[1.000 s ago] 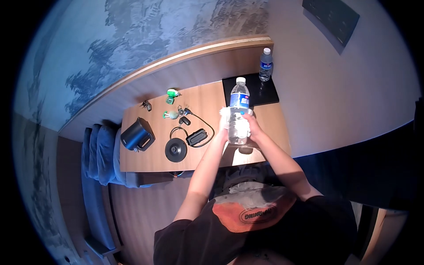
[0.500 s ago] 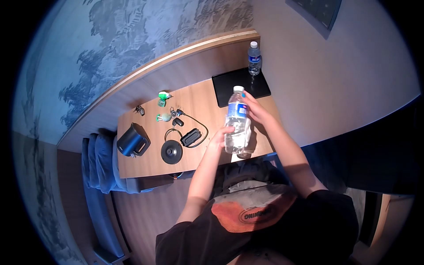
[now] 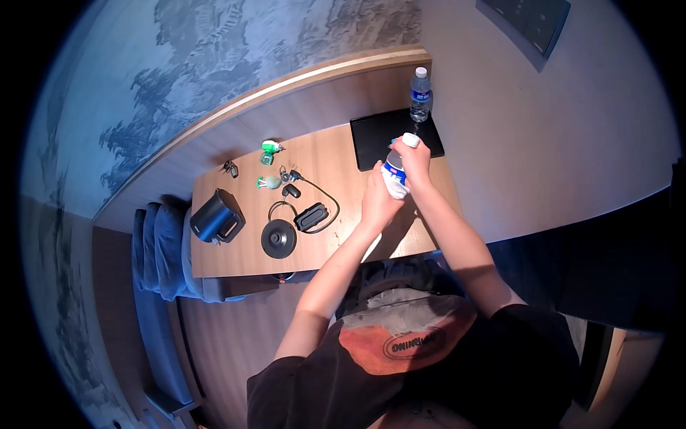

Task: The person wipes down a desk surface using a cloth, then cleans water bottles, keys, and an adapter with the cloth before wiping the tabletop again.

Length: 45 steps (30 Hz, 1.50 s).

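Observation:
Both my hands are closed around a clear plastic water bottle (image 3: 394, 171) with a blue label and a white cap (image 3: 411, 139). My left hand (image 3: 381, 199) wraps its lower side. My right hand (image 3: 416, 163) grips the upper part just under the cap. The bottle tilts away from me above the front right of the table, its cap end farther off. Something white (image 3: 397, 190) shows below the label between my hands; I cannot make out whether it is tissue or glare. Most of the bottle's body is hidden by my fingers.
On the wooden table (image 3: 314, 250) lie a dark kettle (image 3: 218, 217), its round black base (image 3: 279, 239), a black corded device (image 3: 311, 217), green-and-white plug-in items (image 3: 269, 151) and keys (image 3: 230, 169). Another water bottle (image 3: 420, 96) stands at a black tray (image 3: 368, 143) near the wall.
The bottle has moved up and right, away from me, and tipped forward. My right hand has closed around its neck area, and my left hand has come up beside it.

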Each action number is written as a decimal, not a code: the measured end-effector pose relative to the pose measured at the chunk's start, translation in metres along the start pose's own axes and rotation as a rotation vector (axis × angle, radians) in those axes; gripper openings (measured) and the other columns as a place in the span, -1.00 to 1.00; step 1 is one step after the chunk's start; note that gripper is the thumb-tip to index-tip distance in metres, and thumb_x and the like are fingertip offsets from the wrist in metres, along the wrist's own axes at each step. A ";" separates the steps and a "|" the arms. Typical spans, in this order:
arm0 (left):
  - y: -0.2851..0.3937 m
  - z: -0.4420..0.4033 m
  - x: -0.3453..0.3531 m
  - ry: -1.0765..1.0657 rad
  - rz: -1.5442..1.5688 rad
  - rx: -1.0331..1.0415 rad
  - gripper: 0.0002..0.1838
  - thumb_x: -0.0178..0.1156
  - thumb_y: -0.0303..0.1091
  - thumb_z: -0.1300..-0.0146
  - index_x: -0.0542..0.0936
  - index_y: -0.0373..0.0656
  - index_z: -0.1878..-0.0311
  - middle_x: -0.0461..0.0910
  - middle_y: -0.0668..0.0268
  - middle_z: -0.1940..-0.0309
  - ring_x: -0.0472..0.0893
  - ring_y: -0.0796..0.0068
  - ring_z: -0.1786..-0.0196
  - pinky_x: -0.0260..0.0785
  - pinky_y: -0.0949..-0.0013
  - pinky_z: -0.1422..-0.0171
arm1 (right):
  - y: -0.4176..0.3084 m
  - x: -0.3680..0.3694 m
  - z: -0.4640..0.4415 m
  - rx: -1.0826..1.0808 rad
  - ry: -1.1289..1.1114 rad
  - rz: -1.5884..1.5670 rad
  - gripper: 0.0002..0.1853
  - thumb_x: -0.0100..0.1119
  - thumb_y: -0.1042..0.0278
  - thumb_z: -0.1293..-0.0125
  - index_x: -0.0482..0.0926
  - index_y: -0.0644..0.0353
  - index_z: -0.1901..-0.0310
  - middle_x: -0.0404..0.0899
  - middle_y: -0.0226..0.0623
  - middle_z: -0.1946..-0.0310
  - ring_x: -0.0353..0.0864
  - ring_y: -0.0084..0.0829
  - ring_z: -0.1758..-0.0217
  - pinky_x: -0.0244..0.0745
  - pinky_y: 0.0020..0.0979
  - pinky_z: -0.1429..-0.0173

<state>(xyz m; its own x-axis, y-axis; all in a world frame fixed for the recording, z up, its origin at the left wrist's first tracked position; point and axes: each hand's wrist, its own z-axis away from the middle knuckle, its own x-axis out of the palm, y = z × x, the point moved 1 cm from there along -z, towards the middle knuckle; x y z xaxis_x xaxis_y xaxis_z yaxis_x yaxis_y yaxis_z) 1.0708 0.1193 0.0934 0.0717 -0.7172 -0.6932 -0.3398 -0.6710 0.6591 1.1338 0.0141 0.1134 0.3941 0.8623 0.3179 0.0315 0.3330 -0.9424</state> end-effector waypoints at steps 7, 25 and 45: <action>-0.010 0.012 0.005 0.312 -0.612 0.479 -0.16 0.30 -0.43 0.12 0.17 -0.10 -0.31 0.26 -0.11 -0.17 0.38 -0.08 -0.12 0.37 0.07 -0.08 | -0.015 -0.018 -0.003 0.062 0.186 -0.272 -0.90 0.22 0.48 0.01 0.50 0.24 0.44 0.55 -0.34 0.50 0.52 -0.52 0.39 0.39 -0.45 0.27; -0.046 0.025 0.042 -0.363 1.768 -0.554 -0.31 0.27 -0.30 -0.08 0.23 -0.21 -0.27 0.44 0.15 -0.10 0.50 0.22 -0.11 0.40 0.18 -0.17 | -0.008 -0.041 -0.061 0.112 -0.339 0.011 -0.50 0.12 0.12 -0.23 0.26 0.28 -0.06 0.49 -0.11 0.07 0.52 -0.40 0.04 0.45 -0.38 -0.01; -0.129 -0.150 0.084 -0.117 1.335 -0.689 -0.43 0.11 -0.70 -0.14 0.28 -0.20 -0.24 0.48 0.20 -0.02 0.53 0.35 -0.01 0.46 0.27 -0.08 | 0.045 0.012 -0.132 -0.235 -0.010 0.857 -0.30 0.44 0.13 0.16 0.33 0.21 -0.02 0.52 -0.03 0.10 0.52 -0.05 0.01 0.44 -0.18 -0.02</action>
<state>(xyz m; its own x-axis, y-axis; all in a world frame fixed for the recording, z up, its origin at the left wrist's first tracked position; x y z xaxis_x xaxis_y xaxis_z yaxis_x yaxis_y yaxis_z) 1.2613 0.1169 -0.0062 -0.0100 -0.8587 0.5123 0.4034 0.4653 0.7879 1.2607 -0.0112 0.0613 0.3611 0.7827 -0.5070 -0.0824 -0.5148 -0.8533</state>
